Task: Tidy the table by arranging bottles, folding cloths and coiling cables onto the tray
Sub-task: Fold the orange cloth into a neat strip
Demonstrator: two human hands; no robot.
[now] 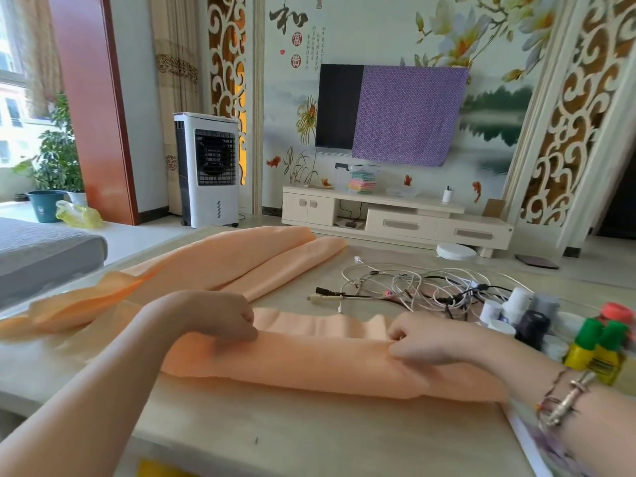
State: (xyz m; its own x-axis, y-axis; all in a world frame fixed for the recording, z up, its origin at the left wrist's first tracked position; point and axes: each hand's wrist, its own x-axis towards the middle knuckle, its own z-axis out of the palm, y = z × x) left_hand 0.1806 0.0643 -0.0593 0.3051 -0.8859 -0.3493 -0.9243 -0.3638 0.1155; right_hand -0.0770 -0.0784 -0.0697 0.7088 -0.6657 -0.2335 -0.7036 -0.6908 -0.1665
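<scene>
2 hands, left hand and right hand, pinch the peach cloth at centre frame on the table. Soft, light, limp; likely slippery. Grip the folded edge.

One head-worn wide-angle view looks forward and down, close over the table, room beyond.

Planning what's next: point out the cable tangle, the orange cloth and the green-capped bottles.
cable tangle (413,287), head view, middle of the white loops.
orange cloth (303,363), head view, folded front band.
green-capped bottles (600,342), head view, on the green caps.
</scene>
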